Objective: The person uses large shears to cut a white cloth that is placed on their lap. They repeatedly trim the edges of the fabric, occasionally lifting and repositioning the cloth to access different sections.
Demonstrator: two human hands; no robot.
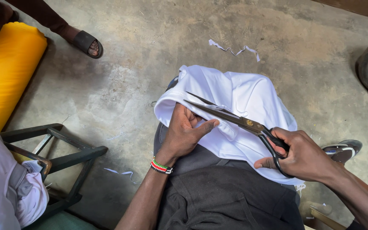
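White cloth (235,106) draped over lap, mid-cut. Scissors (231,117) gripped in right hand (303,155), blades slightly parted, apparently at a folded edge. Left hand (184,132) pinching cloth taut beside blades. Next: steady closing stroke, thumb kept clear. Scraps (235,50) on floor (150,64); yellow roll (5,72) well apart.

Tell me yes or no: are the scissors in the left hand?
No, the right hand grips the scissors, while the left hand holds the white cloth on the lap.
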